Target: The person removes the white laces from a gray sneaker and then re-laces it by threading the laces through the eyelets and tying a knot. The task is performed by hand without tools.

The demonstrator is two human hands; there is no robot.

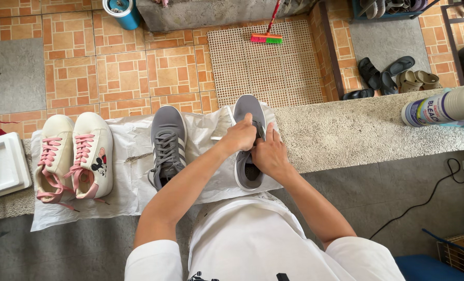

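Grey shoe (pixel 248 156) lying toe away on white paper (pixel 128 156) atop a rough stone ledge (pixel 356 130), in the middle of the view. Left hand (pixel 239 136) curled over the upper near the tongue, fingers pinched on the laces; right hand (pixel 270 155) pressed against the shoe's right side, fingers bent in toward the same spot. Hands touching each other, hiding the lace area. Just left, a second grey shoe (pixel 167 145), laced, apart from the first. Farther left, a pair of white shoes with pink laces (pixel 76 158). At the ledge's right end, a white bottle (pixel 440 106) on its side. Beyond, tiled floor, a mat (pixel 265 67), a brush (pixel 266 36), dark sandals (pixel 382 73).
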